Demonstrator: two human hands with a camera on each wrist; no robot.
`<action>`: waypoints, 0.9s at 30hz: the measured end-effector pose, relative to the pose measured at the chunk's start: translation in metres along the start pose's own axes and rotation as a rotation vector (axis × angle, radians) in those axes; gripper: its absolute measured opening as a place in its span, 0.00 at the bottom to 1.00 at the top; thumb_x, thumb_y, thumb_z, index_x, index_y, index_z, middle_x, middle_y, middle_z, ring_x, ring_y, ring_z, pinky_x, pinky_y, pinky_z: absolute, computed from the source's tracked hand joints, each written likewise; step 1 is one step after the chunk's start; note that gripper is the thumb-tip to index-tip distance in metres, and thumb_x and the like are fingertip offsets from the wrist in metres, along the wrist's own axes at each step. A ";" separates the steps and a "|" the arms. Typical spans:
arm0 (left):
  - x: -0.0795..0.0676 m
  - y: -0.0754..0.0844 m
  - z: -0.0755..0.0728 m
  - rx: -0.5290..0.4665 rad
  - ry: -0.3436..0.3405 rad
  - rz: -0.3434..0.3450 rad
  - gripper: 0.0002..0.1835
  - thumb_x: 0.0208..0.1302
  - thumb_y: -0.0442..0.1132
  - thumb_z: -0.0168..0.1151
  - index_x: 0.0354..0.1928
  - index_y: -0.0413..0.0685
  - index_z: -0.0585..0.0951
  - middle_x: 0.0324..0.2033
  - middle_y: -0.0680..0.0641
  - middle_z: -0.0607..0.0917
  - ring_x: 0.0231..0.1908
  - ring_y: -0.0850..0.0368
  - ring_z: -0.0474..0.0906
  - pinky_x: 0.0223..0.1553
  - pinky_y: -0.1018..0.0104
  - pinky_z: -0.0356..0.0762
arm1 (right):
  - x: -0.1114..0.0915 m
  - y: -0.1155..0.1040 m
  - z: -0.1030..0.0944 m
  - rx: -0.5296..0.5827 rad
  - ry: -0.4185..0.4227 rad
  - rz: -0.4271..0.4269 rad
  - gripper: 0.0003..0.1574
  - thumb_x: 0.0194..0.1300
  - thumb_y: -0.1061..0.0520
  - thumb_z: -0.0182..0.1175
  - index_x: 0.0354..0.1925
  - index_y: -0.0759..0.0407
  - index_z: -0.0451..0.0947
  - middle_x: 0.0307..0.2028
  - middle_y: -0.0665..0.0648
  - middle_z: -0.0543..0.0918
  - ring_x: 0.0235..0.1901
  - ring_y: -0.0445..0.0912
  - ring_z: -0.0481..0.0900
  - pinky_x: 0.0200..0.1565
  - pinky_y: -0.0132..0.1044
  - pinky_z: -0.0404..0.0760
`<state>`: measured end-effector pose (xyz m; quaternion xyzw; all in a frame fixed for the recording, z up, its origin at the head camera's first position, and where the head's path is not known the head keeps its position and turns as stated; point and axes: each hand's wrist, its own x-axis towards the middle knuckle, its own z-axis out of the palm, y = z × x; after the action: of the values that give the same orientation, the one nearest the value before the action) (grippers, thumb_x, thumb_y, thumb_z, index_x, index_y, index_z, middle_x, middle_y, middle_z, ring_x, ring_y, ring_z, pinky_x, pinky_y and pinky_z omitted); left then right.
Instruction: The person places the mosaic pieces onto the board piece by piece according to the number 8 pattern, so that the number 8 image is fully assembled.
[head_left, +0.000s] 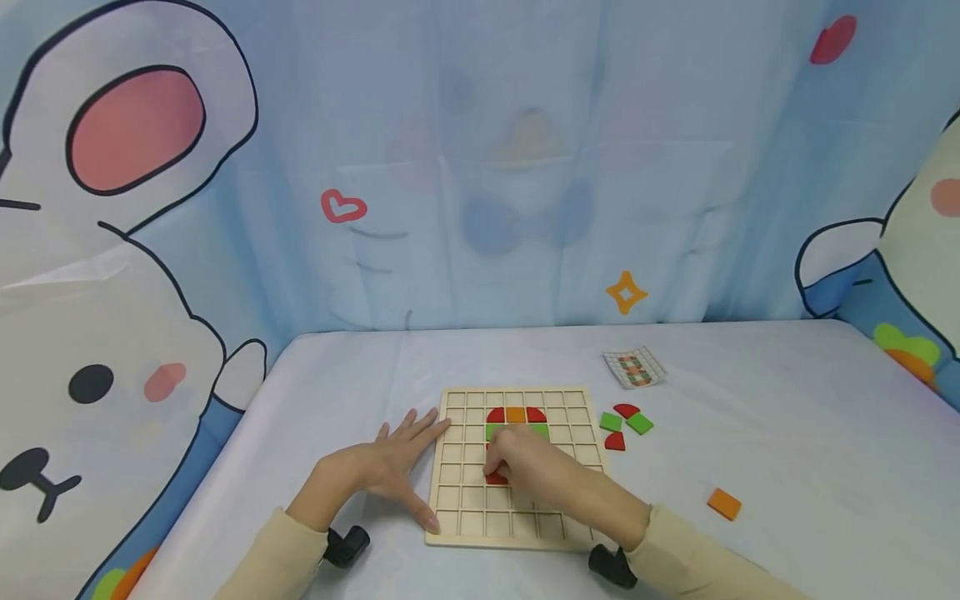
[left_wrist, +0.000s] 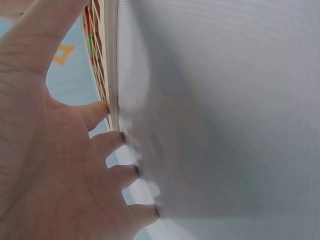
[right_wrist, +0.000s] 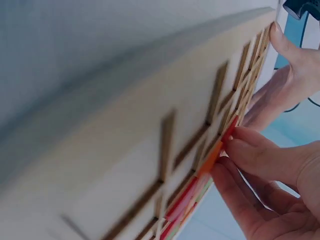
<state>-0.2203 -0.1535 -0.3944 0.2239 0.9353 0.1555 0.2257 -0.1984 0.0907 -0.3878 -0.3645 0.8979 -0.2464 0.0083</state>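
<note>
A wooden grid board [head_left: 465, 500] lies flat on the table. My left hand [head_left: 390, 461] is spread at its left side, fingertips and thumb touching the frame. Over the middle of the board my right hand [head_left: 525, 458] bends down, thumb and fingers curled at a red quarter-round tile [head_left: 497, 478] in a lower cell. In the right wrist view the thumb touches that red tile, and a fingertip is close to an orange tile [right_wrist: 209, 161]. Another red tile [right_wrist: 182, 198] sits beyond it. An orange square [head_left: 515, 414] lies between two red tiles in an upper row; my right hand hides the cells below.
Right of the board lie loose red tiles [head_left: 615, 441] and green tiles [head_left: 640, 423]. An orange square tile [head_left: 724, 503] is farther right. A patterned card [head_left: 634, 367] rests behind them. A printed curtain [head_left: 525, 167] hangs along the table's back edge.
</note>
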 end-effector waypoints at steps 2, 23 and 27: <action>0.000 0.000 0.000 -0.001 0.000 0.002 0.72 0.46 0.61 0.85 0.85 0.57 0.48 0.84 0.47 0.42 0.83 0.43 0.32 0.79 0.35 0.36 | -0.001 0.001 0.001 -0.001 0.010 -0.008 0.09 0.59 0.77 0.70 0.33 0.67 0.91 0.30 0.54 0.86 0.34 0.44 0.84 0.38 0.28 0.86; -0.002 -0.001 0.000 0.058 0.008 0.008 0.71 0.46 0.64 0.84 0.85 0.55 0.48 0.84 0.45 0.43 0.82 0.40 0.33 0.76 0.27 0.37 | -0.026 0.016 -0.013 0.166 0.009 -0.030 0.09 0.64 0.69 0.71 0.40 0.58 0.91 0.35 0.46 0.84 0.35 0.38 0.76 0.36 0.31 0.81; -0.002 -0.005 0.000 0.036 0.015 0.040 0.71 0.47 0.64 0.83 0.85 0.55 0.48 0.84 0.43 0.41 0.82 0.39 0.31 0.76 0.27 0.33 | -0.044 0.023 -0.025 0.176 0.019 0.028 0.08 0.66 0.67 0.70 0.42 0.58 0.90 0.36 0.45 0.83 0.36 0.36 0.77 0.39 0.33 0.83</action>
<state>-0.2200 -0.1587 -0.3960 0.2455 0.9349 0.1447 0.2115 -0.1861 0.1453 -0.3832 -0.3477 0.8777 -0.3279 0.0353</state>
